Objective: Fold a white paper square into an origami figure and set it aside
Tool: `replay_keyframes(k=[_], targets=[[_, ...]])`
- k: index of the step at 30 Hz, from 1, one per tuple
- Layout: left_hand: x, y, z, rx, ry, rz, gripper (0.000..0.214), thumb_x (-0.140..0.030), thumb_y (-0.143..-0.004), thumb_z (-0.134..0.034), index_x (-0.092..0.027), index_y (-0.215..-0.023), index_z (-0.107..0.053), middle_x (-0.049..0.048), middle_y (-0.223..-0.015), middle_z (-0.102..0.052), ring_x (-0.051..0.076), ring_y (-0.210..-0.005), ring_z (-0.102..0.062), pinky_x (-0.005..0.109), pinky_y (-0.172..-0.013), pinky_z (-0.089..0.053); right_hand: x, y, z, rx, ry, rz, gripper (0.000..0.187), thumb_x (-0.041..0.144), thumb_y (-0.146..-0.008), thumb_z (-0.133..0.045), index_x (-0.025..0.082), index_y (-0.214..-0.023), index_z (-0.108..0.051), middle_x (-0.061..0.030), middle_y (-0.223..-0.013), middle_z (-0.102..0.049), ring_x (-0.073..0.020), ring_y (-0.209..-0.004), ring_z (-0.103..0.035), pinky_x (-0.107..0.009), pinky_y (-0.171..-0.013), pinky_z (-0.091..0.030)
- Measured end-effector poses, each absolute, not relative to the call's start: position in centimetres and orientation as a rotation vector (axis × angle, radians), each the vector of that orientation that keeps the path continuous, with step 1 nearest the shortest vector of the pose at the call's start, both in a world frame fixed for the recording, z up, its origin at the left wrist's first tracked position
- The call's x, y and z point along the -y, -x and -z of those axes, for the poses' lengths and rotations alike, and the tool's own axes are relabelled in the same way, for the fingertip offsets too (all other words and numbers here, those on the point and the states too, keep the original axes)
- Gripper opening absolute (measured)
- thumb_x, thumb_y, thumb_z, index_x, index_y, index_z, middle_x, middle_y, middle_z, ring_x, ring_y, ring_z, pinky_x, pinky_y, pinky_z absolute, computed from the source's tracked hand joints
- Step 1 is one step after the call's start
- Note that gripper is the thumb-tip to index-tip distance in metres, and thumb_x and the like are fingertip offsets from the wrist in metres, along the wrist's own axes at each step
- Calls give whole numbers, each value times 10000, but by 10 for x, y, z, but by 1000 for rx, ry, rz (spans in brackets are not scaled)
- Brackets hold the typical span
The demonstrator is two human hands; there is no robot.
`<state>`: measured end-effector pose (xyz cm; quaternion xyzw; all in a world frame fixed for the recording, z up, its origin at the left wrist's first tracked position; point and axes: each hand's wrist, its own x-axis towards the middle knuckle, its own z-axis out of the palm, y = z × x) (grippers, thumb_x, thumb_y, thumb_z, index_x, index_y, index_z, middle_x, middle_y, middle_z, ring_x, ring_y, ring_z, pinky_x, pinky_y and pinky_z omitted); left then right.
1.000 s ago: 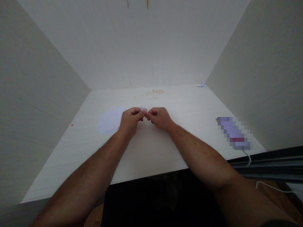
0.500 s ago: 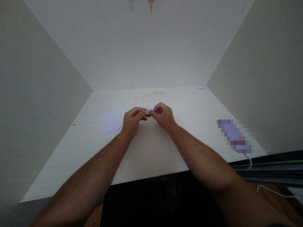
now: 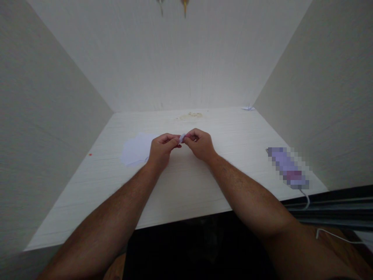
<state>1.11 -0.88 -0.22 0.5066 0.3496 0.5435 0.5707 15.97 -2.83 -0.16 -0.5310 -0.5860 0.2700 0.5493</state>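
Note:
A small piece of folded white paper is pinched between my two hands above the middle of the table. My left hand grips its left end between thumb and fingers. From the other side, my right hand holds the right end between thumb and forefinger. The fingertips hide much of the paper, so its exact folded shape cannot be made out. Just left of my left hand, sheets of white paper lie loosely overlapped on the table.
The white tabletop is walled on three sides. At right lies a blurred-out phone-like object with a white cable. A folded paper piece sits in the far right corner. A small orange-red speck is at left.
The folded paper has tilted between my fingers, its right end now higher. My right hand has shifted slightly left and its fingers have closed in nearer to the left ones.

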Motion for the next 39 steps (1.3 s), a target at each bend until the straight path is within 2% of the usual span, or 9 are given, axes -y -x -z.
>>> replay_keyframes(k=[11, 17, 24, 31, 36, 39], targets=[[6, -11, 5, -857, -1211, -1328, 118, -227, -623, -784, -175, -722, -747, 50, -761, -725, 143, -665, -641, 323, -705, -539, 29, -161, 4, 1419, 1187, -738, 290, 454, -753, -707, 182, -812, -625, -13, -753, -666, -106, -636, -579, -239, -581, -458], [5, -11, 5, -910, -1213, -1351, 156, -255, -619, -788, -156, -731, -742, 63, -818, -738, 181, -758, -680, 362, -775, -557, 30, -161, 4, 1462, 1166, -758, 401, 507, -690, -754, 183, -881, -613, -18, -823, -664, -111, -668, -595, -236, -581, -463], [3, -10, 8, -963, -1297, -1372, 126, -259, -658, -744, -161, -737, -735, 71, -877, -743, 176, -763, -677, 359, -757, -564, 29, -161, 4, 1483, 1128, -761, 314, 385, -696, -738, 183, -890, -595, -12, -849, -652, -100, -659, -588, -227, -554, -450], [5, -9, 6, -1033, -1411, -1364, 78, -234, -700, -707, -168, -735, -731, 55, -886, -749, 132, -676, -651, 295, -680, -553, 27, -160, 7, 1496, 1166, -706, 166, 200, -719, -616, 178, -883, -601, 7, -793, -643, -94, -642, -575, -224, -560, -439], [8, -9, 1, -1091, -1475, -1332, 106, -244, -706, -709, -162, -768, -735, 40, -805, -742, 125, -640, -647, 270, -647, -540, 29, -159, 5, 1499, 1235, -653, 105, 235, -762, -624, 179, -849, -607, 1, -789, -652, -99, -645, -575, -229, -576, -437], [9, -9, 0, -1147, -1543, -1316, 115, -250, -720, -702, -160, -784, -734, 23, -708, -716, 128, -622, -641, 254, -609, -519, 29, -158, 4, 1515, 1264, -610, 138, 315, -792, -642, 186, -825, -603, 3, -754, -653, -103, -626, -577, -236, -581, -435]])
